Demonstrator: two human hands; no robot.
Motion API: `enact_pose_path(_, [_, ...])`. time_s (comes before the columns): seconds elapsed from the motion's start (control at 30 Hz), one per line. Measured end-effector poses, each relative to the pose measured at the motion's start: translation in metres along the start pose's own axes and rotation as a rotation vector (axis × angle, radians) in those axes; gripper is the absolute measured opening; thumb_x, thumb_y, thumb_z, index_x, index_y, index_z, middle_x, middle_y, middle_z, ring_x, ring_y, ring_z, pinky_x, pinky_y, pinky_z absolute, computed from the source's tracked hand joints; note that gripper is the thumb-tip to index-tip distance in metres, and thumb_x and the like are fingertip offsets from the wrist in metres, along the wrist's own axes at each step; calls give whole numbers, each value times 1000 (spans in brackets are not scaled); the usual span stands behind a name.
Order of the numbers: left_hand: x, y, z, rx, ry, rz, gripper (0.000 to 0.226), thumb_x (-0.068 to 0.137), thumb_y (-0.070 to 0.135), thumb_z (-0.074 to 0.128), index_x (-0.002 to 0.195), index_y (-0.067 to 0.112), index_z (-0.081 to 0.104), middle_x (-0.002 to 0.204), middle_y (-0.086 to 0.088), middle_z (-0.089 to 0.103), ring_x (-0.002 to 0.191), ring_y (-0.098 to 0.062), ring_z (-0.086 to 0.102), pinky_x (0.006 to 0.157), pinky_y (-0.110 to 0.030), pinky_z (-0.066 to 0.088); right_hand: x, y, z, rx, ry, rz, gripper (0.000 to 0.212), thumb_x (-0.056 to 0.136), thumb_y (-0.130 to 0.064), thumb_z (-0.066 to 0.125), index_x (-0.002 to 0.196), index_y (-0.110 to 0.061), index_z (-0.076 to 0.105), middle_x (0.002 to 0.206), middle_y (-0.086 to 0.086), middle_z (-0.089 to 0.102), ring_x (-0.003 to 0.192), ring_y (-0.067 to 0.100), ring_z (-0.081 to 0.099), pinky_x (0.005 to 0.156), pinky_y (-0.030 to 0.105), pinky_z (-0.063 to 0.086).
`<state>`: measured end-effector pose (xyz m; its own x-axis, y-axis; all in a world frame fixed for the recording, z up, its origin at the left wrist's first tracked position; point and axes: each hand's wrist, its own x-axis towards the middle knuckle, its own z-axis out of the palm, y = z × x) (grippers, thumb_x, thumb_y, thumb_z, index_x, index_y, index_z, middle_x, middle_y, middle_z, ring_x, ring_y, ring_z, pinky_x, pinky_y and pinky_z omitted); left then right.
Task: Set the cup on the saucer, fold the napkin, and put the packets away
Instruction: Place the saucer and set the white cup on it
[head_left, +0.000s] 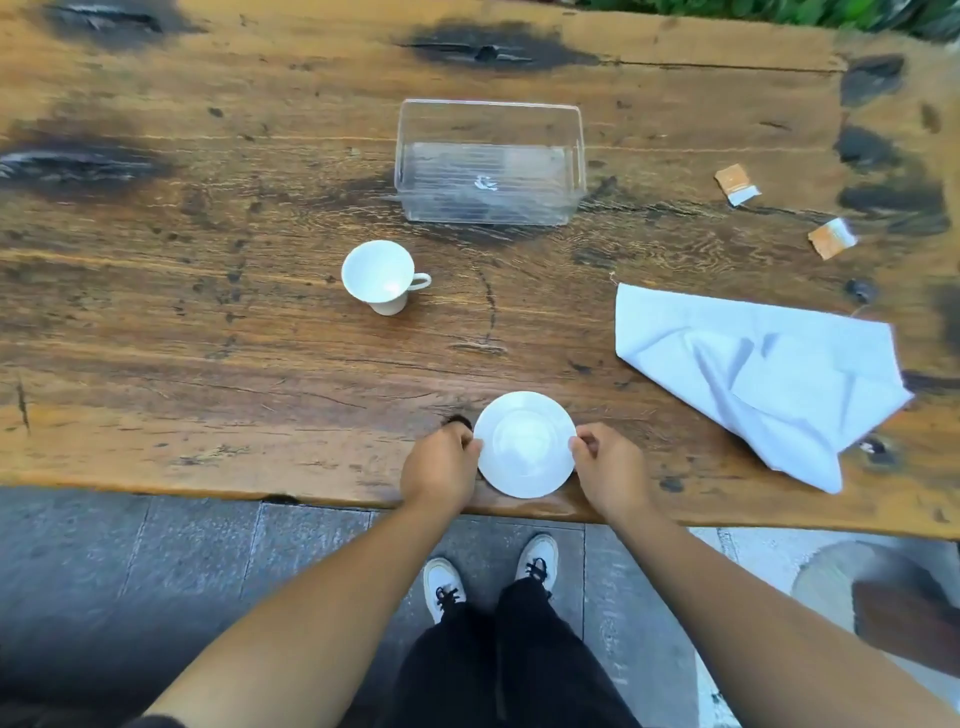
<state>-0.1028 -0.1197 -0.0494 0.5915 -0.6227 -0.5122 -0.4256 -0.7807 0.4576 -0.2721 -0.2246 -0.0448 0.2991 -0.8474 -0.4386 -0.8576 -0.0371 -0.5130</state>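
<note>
Hands were both on the round white ceramic saucer (524, 444), which sat flat at the near edge of the rough brown wooden table (208, 364), roughly centre. Left hand (440, 467) pinched the saucer's left rim, fingers curled closed on it; right hand (608, 467) did the same on the right rim, thumb and fingertips clamped on the edge. Saucer was bare on top. White ceramic cup (382, 280) with a small handle stood upright on the table, farther away and left of the saucer, well apart from it, handle pointing right. Clear rectangular plastic container (491, 161) stood beyond the cup toward the far side, open top; only a small white mark showed through it, could not tell whether that sat inside or was on the wall. White cloth napkin (758, 374) lay crumpled and unfolded on the right side of the table, one corner hanging near the near edge, not touching the saucer. Two small orange-and-white paper packets lay on the far right: far packet (736, 184) and near packet (831, 237), apart from each other, both outside the container and beyond the napkin. Below the table edge, grey stone paving (156, 571), black trousers (498, 665) and white shoes with black laces (444, 587) were visible. Green foliage (779, 13) showed past the far right edge.
</note>
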Motion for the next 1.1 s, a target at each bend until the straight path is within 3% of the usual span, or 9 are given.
enact_pose_path(0.33, [-3, 9, 7, 30, 37, -43, 19, 91, 36, 55, 87, 19, 62, 75, -4, 68, 67, -24, 61, 55, -29, 46, 12, 14, -1, -6, -22, -82, 17, 92, -25, 53, 100, -17, 66, 89, 3, 72, 74, 19, 56, 65, 30, 43])
enact_pose_path(0.73, [-5, 6, 7, 33, 63, -21, 20, 91, 38, 54, 92, 19, 63, 77, -3, 68, 66, -22, 59, 51, -28, 41, 10, 9, -1, -132, -13, -96, 25, 94, -32, 48, 107, -16, 62, 88, 8, 71, 79, 29, 64, 65, 37, 53])
enact_pose_path(0.87, [-5, 4, -4, 57, 95, 8, 22, 91, 41, 53, 94, 21, 62, 81, -2, 69, 70, -25, 62, 58, -33, 52, 8, 4, -12, -205, 41, -130, 28, 94, -41, 44, 102, -19, 58, 87, 8, 69, 76, 31, 63, 59, 36, 51])
enact_pose_path(0.97, [0, 1, -26, 65, 176, 26, 24, 91, 42, 50, 93, 21, 60, 85, -3, 69, 75, -28, 62, 61, -35, 51, 13, -17, -25, -206, 61, -246, 26, 93, -42, 43, 94, -20, 57, 99, 6, 60, 73, 29, 60, 60, 37, 51])
enact_pose_path(1.1, [16, -2, -70, 73, 331, 30, 31, 94, 43, 41, 103, 17, 57, 102, -7, 65, 87, -30, 60, 74, -41, 50, 38, -72, -29, -185, 54, -427, 32, 95, -38, 44, 110, -15, 58, 114, 9, 53, 88, 31, 60, 63, 35, 46])
